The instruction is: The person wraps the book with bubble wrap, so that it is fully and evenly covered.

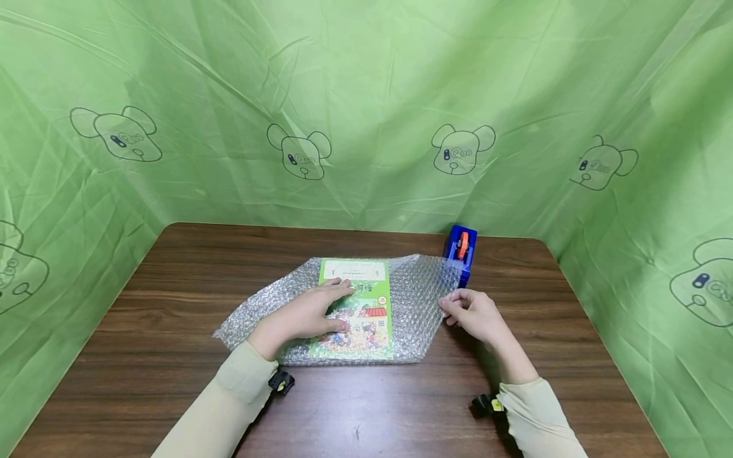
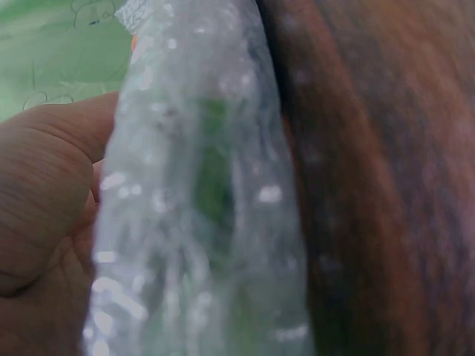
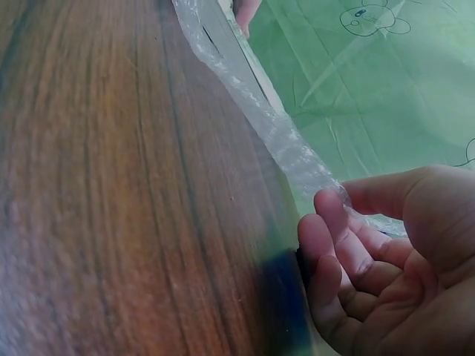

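Two hands [image 1: 309, 312] [image 1: 476, 315], one book [image 1: 369, 302]

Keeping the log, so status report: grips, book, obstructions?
Left grip resting over book; right grip pinching bubble wrap by right edge. Book flat, wrap either side. Blue tape dispenser partly behind bubble wrap, possible snag.

We wear pale cream sleeves [image 1: 209, 407] with wrinkled cuffs [image 1: 246, 370], and beside each cuff sits a small black device [image 1: 481, 406] marked with yellow.

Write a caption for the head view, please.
Left hand resting over a book, right hand pinching the edge of bubble wrap.
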`<state>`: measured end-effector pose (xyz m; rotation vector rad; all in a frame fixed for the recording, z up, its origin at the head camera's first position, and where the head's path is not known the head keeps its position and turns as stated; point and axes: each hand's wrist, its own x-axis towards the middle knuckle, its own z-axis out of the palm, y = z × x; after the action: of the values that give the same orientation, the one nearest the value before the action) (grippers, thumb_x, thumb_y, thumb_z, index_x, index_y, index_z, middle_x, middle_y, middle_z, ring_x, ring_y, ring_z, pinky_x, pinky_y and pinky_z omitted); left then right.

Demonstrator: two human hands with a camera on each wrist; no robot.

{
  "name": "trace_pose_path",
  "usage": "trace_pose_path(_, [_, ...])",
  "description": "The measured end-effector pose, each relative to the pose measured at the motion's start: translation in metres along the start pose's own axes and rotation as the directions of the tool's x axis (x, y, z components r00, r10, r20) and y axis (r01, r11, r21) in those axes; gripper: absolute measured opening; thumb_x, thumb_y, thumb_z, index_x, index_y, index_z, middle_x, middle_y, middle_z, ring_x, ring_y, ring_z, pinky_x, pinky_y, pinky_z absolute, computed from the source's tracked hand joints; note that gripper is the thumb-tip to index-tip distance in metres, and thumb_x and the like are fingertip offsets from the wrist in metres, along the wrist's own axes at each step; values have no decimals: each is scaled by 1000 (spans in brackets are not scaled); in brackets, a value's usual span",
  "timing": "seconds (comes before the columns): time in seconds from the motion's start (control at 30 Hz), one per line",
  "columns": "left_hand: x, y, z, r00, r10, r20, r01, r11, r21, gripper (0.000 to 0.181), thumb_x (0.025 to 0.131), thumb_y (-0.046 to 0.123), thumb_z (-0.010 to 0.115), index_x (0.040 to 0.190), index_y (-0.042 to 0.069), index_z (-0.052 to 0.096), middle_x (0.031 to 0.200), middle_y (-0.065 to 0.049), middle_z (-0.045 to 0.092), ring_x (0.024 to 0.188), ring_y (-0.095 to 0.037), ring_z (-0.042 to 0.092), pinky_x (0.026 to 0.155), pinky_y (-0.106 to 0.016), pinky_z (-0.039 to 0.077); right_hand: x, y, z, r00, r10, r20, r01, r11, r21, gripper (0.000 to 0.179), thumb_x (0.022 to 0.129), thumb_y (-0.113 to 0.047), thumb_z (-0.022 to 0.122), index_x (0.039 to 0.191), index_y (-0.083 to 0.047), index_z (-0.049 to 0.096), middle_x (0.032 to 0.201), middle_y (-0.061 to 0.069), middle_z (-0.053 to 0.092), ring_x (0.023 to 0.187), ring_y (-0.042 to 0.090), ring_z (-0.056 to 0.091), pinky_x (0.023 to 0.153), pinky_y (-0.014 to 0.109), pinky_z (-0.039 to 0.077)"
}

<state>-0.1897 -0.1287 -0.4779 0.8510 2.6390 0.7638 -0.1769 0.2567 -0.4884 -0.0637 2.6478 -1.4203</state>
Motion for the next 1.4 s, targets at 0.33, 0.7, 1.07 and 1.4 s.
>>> trace_pose_path(0.33, [0,-1,-1,1000,10,2,-10,1000,0,86,95,36,86,165,6,47,174,-18,37,164,-41,27,131,-64,22,0,-2,0,1000,-20,-7,20,999,49,24,106,-22,75,101,2,74,84,9,77,76,23,75,68,31,63])
trace_pose_path(0.7, [-2,1,-1,1000,11,0,-11,1000,-8,85,95,35,86,165,5,48,174,-18,37,164,-41,28,131,-64,22,0,-8,2,998,-44,-47,50,991,123,24,107,-19,73,104,5,73,85,12,74,76,22,75,67,32,62])
trace_pose_path(1.07, [-2,2,-2,1000,12,6,-11,1000,-14,84,96,35,85,165,5,48,174,-18,37,164,-41,27,131,-63,23,-2,-14,10,996,-90,-23,93,967,237,26,112,-16,65,116,10,67,85,12,73,75,18,75,67,34,64])
trace_pose_path(1.4, [-2,2,-1,1000,21,-1,-21,1000,-6,84,96,35,85,165,5,48,173,-19,38,163,-41,28,131,-63,23,-6,-26,21,997,-76,11,68,942,328,26,113,-14,63,121,11,61,91,12,72,76,20,73,67,37,66])
